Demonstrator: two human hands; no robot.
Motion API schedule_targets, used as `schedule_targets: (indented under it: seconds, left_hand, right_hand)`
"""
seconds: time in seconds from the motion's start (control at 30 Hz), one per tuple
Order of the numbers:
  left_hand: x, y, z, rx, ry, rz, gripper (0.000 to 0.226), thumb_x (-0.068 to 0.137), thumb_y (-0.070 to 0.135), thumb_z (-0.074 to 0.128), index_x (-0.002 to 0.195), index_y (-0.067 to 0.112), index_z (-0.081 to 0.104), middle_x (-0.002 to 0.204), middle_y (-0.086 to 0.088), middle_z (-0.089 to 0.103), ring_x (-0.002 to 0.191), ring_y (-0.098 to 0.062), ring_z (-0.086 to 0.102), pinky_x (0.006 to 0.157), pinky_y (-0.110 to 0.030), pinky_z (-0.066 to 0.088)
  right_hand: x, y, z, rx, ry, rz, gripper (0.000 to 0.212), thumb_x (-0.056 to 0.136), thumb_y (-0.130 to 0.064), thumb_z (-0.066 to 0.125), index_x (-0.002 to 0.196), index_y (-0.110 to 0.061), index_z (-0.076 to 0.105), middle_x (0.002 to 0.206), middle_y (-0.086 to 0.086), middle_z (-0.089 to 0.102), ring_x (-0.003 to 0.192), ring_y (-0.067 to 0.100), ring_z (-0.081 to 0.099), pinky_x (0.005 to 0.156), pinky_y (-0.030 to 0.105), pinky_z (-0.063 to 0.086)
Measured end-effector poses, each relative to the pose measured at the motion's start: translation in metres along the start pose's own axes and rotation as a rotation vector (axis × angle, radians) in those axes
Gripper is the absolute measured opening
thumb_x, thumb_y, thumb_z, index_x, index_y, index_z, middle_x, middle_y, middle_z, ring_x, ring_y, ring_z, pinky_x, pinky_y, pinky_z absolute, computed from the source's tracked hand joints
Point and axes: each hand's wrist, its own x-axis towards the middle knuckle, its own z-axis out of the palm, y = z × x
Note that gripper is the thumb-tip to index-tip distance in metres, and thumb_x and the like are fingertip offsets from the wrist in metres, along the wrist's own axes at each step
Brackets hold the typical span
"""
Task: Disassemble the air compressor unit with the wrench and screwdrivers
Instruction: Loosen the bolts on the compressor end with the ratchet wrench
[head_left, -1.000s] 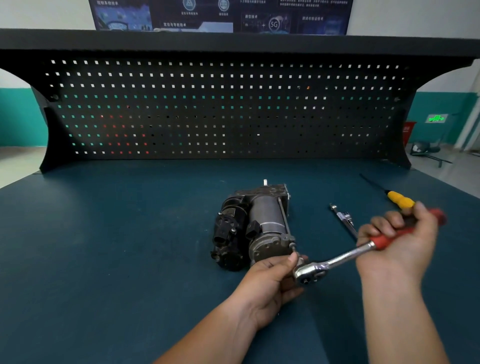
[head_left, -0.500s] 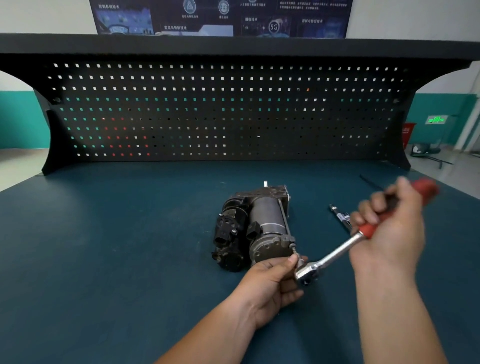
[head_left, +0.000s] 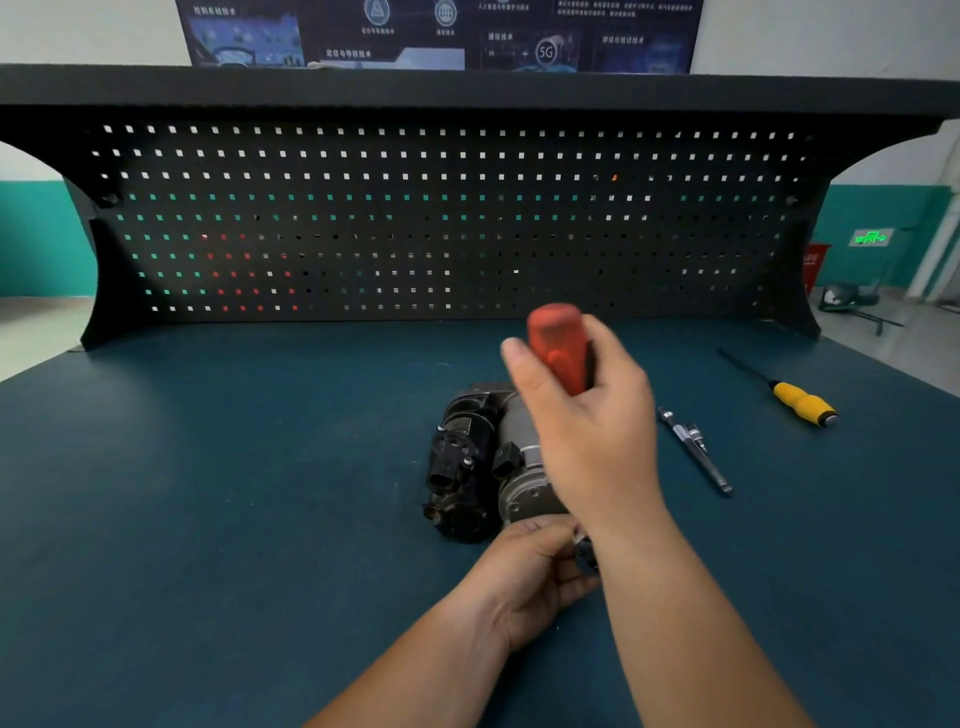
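Observation:
The black and grey air compressor unit (head_left: 475, 462) lies on the blue bench top, near the middle. My right hand (head_left: 587, 415) grips the red handle of the ratchet wrench (head_left: 556, 345), which now points up and away over the compressor. The wrench head (head_left: 586, 556) sits at the compressor's near end, mostly hidden by my right wrist. My left hand (head_left: 530, 577) is closed around that head and steadies it against the unit.
A yellow-handled screwdriver (head_left: 800, 402) lies at the right of the bench (head_left: 208, 493). A slim metal tool (head_left: 696, 449) rests between it and the compressor. A black pegboard (head_left: 447, 218) closes off the back.
My right hand has swung the wrench handle from the right, counter-clockwise, up and over the compressor. My left hand stays on the wrench head.

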Motion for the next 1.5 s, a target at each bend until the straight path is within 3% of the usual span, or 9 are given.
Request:
schedule_targets:
  seconds: [0.1, 0.27, 0.4, 0.63, 0.8, 0.97, 1.1, 1.27, 1.5]
  left_hand:
    - [0.001, 0.001, 0.001, -0.016, 0.001, 0.014, 0.035, 0.092, 0.007, 0.053, 0.063, 0.011, 0.072, 0.067, -0.003, 0.071, 0.058, -0.009, 0.067, 0.059, -0.022, 0.054]
    - [-0.002, 0.002, 0.003, -0.024, -0.002, 0.012, 0.031, 0.086, 0.020, 0.058, 0.061, 0.014, 0.075, 0.066, -0.001, 0.072, 0.059, -0.008, 0.068, 0.049, -0.017, 0.050]
    - [-0.006, 0.004, 0.007, -0.023, 0.000, 0.004, 0.019, 0.086, 0.021, 0.059, 0.074, 0.013, 0.072, 0.068, -0.001, 0.072, 0.054, -0.007, 0.066, 0.047, -0.016, 0.048]
    - [-0.005, 0.003, 0.006, -0.021, 0.003, 0.007, 0.030, 0.087, 0.024, 0.058, 0.064, 0.018, 0.076, 0.069, 0.003, 0.072, 0.054, -0.004, 0.064, 0.048, -0.014, 0.047]
    - [-0.003, 0.002, 0.005, -0.036, -0.009, -0.029, 0.023, 0.080, 0.026, 0.061, 0.067, 0.017, 0.077, 0.068, 0.003, 0.071, 0.051, -0.004, 0.062, 0.047, -0.015, 0.048]
    - [-0.002, 0.001, 0.003, -0.108, -0.013, -0.048, 0.027, 0.085, 0.020, 0.059, 0.065, 0.012, 0.075, 0.065, 0.000, 0.071, 0.053, -0.009, 0.067, 0.046, -0.018, 0.052]
    - [-0.003, 0.002, 0.002, -0.095, -0.023, -0.074, 0.024, 0.090, 0.014, 0.056, 0.073, 0.011, 0.072, 0.069, -0.003, 0.071, 0.057, -0.013, 0.068, 0.055, -0.024, 0.056]
    - [-0.006, 0.004, 0.001, -0.109, -0.078, -0.109, 0.014, 0.091, 0.005, 0.052, 0.084, 0.005, 0.065, 0.069, -0.008, 0.066, 0.060, -0.018, 0.064, 0.055, -0.028, 0.053]
    - [-0.003, 0.003, 0.001, -0.133, -0.067, -0.064, 0.019, 0.090, 0.002, 0.051, 0.077, 0.007, 0.065, 0.071, -0.008, 0.062, 0.064, -0.017, 0.060, 0.058, -0.028, 0.052]
  right_hand:
    - [0.004, -0.001, -0.018, 0.200, 0.117, 0.146, 0.017, 0.071, -0.046, 0.068, 0.069, -0.032, 0.058, 0.054, -0.010, 0.046, 0.052, 0.008, 0.043, 0.051, 0.026, 0.037]
    - [0.009, 0.015, -0.058, 0.591, 0.511, 0.301, 0.021, 0.093, -0.020, 0.054, 0.074, -0.021, 0.045, 0.047, -0.011, 0.044, 0.037, 0.003, 0.035, 0.039, 0.016, 0.028]
    - [-0.002, 0.038, -0.087, 0.778, 0.763, 0.491, 0.026, 0.093, -0.032, 0.051, 0.069, -0.025, 0.044, 0.050, -0.010, 0.039, 0.041, 0.004, 0.031, 0.042, 0.016, 0.027]
    - [-0.031, 0.066, -0.099, 0.922, 1.014, 0.642, 0.030, 0.092, -0.036, 0.050, 0.067, -0.025, 0.036, 0.049, -0.008, 0.036, 0.042, 0.003, 0.033, 0.045, 0.014, 0.027]
    - [-0.016, 0.047, -0.092, 0.829, 0.891, 0.523, 0.025, 0.091, -0.026, 0.054, 0.072, -0.024, 0.038, 0.050, -0.010, 0.037, 0.042, 0.003, 0.032, 0.044, 0.016, 0.029]
    - [0.005, 0.014, -0.055, 0.572, 0.523, 0.281, 0.021, 0.089, -0.010, 0.057, 0.075, -0.022, 0.046, 0.046, -0.012, 0.042, 0.038, 0.004, 0.035, 0.041, 0.016, 0.030]
    - [0.008, 0.001, -0.018, 0.185, 0.163, 0.159, 0.011, 0.072, -0.032, 0.068, 0.068, -0.030, 0.058, 0.054, -0.011, 0.049, 0.050, 0.005, 0.042, 0.051, 0.021, 0.038]
    - [-0.005, 0.004, 0.020, -0.112, -0.142, 0.002, 0.022, 0.077, -0.033, 0.070, 0.068, -0.021, 0.053, 0.053, -0.012, 0.048, 0.048, 0.004, 0.042, 0.048, 0.018, 0.032]
    - [-0.003, 0.005, 0.020, -0.119, -0.153, -0.005, 0.026, 0.078, -0.035, 0.069, 0.066, -0.024, 0.048, 0.048, -0.013, 0.044, 0.045, 0.005, 0.038, 0.046, 0.017, 0.029]
